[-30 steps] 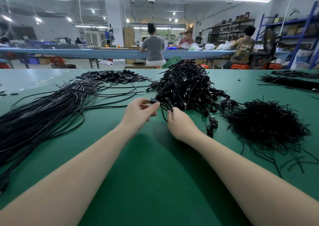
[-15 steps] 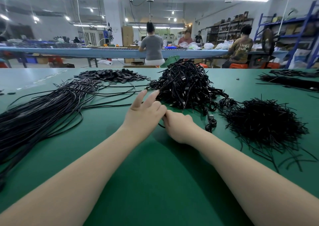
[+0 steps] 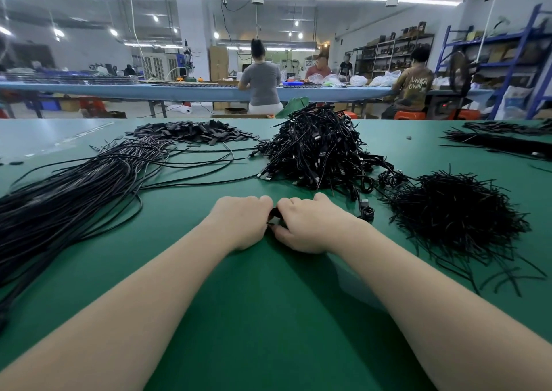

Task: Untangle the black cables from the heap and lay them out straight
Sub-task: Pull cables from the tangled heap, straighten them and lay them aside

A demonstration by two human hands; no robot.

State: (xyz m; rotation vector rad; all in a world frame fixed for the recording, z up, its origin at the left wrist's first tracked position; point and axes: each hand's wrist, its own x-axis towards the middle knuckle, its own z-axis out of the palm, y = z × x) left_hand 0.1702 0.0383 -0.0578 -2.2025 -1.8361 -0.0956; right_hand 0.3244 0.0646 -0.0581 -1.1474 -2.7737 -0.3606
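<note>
Nearest me, my left hand (image 3: 243, 222) and right hand (image 3: 307, 225) sit knuckle to knuckle on the green table (image 3: 263, 316), fingers curled down, both pinching a small black cable (image 3: 274, 215) that shows only in the gap between them. Just right of my right hand lies a small coiled cable (image 3: 366, 210). Beyond, the tangled heap (image 3: 316, 151) stands at centre, a pile of short black ties (image 3: 454, 208) to its right, the straightened cables (image 3: 74, 187) fanned to the left. Farther back lie flat black tabs (image 3: 194, 133), then people at a blue bench (image 3: 179, 90).
</note>
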